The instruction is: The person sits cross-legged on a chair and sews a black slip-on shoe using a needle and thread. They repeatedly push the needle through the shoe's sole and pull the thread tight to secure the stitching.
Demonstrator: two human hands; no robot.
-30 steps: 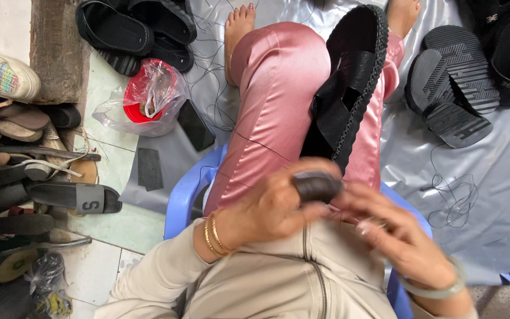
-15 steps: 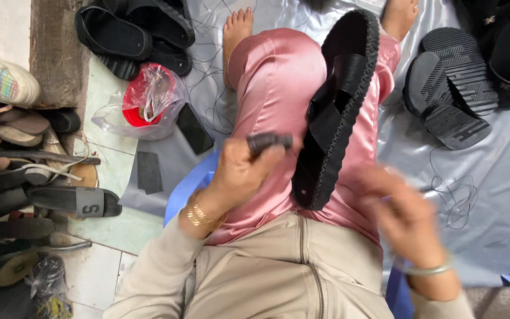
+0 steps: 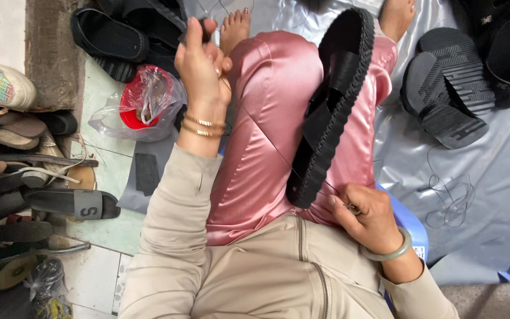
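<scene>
Sandal [image 3: 333,106] — black, thick-soled, lying sole-edge up along the pink-trousered lap, toe toward 12 o'clock, heel toward 6. Right hand [image 3: 366,214] sits at the heel end, at about 5 o'clock from the sandal's middle, fingers pinched shut on a small tool that is too hidden to identify. Left hand [image 3: 203,62] is raised at 10 o'clock, fingers closed on a dark thread [image 3: 267,139] — the strand runs taut down to the heel. Black soles [image 3: 451,88] lie at 3 o'clock on grey sheeting [image 3: 503,171]. Red-filled plastic bag [image 3: 143,103] lies at 9 o'clock.
</scene>
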